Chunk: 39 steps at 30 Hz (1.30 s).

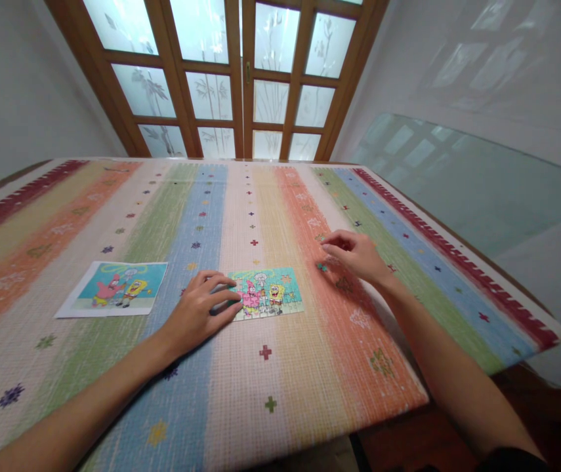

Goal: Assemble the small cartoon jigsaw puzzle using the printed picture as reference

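A small jigsaw puzzle (268,298) with cartoon figures on a teal ground lies on the striped tablecloth. Its pieces are mostly joined, with a peach-coloured patch showing at the upper right. My left hand (206,305) rests at the puzzle's left end, fingers spread and curved, the tips touching its edge and hiding part of it. To the right of the puzzle, my right hand (353,254) is held with thumb and index fingertip close together in a pinch; anything between them is too small to make out. A loose teal puzzle piece (322,267) lies just below those fingertips.
Left of my left hand lies a printed picture sheet (117,288) showing the same cartoon scene. The tablecloth (241,406) has coloured stripes and small printed shapes. Beyond the table stand wooden doors (241,78) with frosted panes; a pale wall (481,78) is at right.
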### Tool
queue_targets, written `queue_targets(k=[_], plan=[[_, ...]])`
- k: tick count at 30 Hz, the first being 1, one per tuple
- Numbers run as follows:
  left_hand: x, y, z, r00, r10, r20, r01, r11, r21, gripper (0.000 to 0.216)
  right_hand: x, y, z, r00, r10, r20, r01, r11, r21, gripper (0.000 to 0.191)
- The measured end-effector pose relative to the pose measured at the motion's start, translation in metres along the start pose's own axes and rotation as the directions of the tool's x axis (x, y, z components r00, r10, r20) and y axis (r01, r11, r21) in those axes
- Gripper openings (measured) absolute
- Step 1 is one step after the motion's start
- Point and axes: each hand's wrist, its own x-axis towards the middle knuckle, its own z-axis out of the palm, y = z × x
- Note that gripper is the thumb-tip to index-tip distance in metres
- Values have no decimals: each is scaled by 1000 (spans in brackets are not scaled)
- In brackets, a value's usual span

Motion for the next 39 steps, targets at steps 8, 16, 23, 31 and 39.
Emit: queue_targets(k=[8,16,23,31,39], plan=[[-1,1,1,1000,5,-4,-5,1000,29,11,4,15,-13,903,-69,424,224,918,-328,11],[-1,3,1,1000,-5,-3,5,999,39,10,5,22,-13,891,-22,454,139,964,-226,13],[0,5,0,1000,20,-17,-19,999,50,9,5,23,-10,881,6,472,63,990,-129,16],[2,9,-2,998,60,-33,-58,996,68,8,-4,5,4,899,-40,437,6,997,79,22],[1,14,-2,994,55,-94,-53,998,29,15,-23,-25,46,887,18,461,-233,880,414,27]])
